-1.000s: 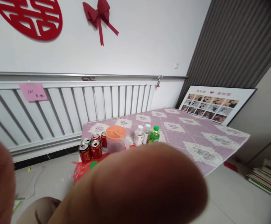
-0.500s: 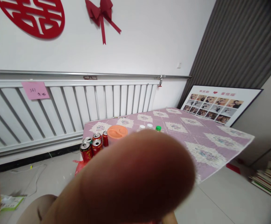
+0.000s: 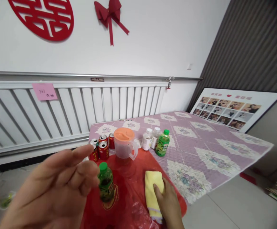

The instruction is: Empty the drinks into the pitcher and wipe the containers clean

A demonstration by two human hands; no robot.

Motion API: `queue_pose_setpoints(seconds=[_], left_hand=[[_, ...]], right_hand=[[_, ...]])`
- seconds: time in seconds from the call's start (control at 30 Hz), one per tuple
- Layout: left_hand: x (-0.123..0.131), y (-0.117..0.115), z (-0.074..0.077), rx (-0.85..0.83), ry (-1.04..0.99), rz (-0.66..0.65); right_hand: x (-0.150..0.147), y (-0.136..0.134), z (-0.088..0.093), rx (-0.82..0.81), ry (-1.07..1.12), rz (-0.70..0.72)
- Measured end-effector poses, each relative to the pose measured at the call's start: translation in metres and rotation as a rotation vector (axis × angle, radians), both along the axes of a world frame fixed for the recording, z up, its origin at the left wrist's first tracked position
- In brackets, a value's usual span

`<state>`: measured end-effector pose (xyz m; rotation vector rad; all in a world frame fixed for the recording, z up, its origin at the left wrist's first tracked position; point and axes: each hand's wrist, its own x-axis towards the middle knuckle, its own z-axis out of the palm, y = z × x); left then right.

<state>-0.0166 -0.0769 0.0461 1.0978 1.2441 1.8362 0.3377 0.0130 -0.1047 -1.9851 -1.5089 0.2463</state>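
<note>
Here's the left hand [image 3: 57, 187], raised close to the camera, fingers loosely curled and nothing visible in its grasp. Just beyond come the drink cans [image 3: 103, 150], then a green-capped bottle [image 3: 106, 184] upright on the red cover [image 3: 129, 194], and the orange-lidded jug [image 3: 123, 148] behind. Further right, the folded yellow cloth [image 3: 151, 190] lies flat; the right hand [image 3: 169, 198] rests thumb-over at its edge, grip unclear.

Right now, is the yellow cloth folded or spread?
Folded: the yellow cloth lies as a narrow, thick pad, with the right hand on it.
</note>
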Motion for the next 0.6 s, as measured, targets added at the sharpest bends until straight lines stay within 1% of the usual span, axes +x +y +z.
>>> queue_pose_setpoints(seconds=[0.03, 0.07, 0.1, 0.13, 0.17, 0.2, 0.27, 0.33, 0.4, 0.47, 0.6], left_hand=[[0.011, 0.005, 0.015, 0.017, -0.013, -0.024], [0.021, 0.010, 0.027, 0.004, -0.015, -0.062], [0.028, 0.016, 0.033, -0.021, 0.007, -0.096], [0.033, 0.022, 0.034, -0.054, 0.051, -0.115], [0.034, 0.029, 0.030, -0.111, 0.096, -0.161], [0.033, 0.037, 0.020, -0.153, 0.130, -0.183], [0.026, 0.052, -0.008, -0.214, 0.211, -0.207], [0.020, 0.065, -0.036, -0.243, 0.300, -0.201], [0.018, 0.073, -0.054, -0.259, 0.332, -0.188], [0.022, 0.077, -0.061, -0.260, 0.370, -0.210], [0.034, 0.078, -0.058, -0.251, 0.416, -0.275]], right_hand=[[0.000, 0.001, -0.001, -0.006, -0.017, 0.000], [0.001, 0.002, -0.002, -0.015, -0.028, 0.001], [0.001, 0.002, -0.002, -0.023, -0.037, 0.004], [0.001, 0.002, -0.002, -0.031, -0.045, 0.008], [0.000, 0.003, -0.002, -0.038, -0.053, 0.011], [0.000, 0.003, -0.001, -0.047, -0.061, 0.010], [-0.001, 0.003, 0.000, -0.077, -0.072, 0.003], [-0.002, 0.004, 0.001, -0.124, -0.073, -0.020], [-0.003, 0.006, 0.001, -0.161, -0.078, -0.028], [-0.003, 0.009, 0.003, -0.181, -0.090, -0.024], [-0.005, 0.012, 0.010, -0.193, -0.083, 0.044]])
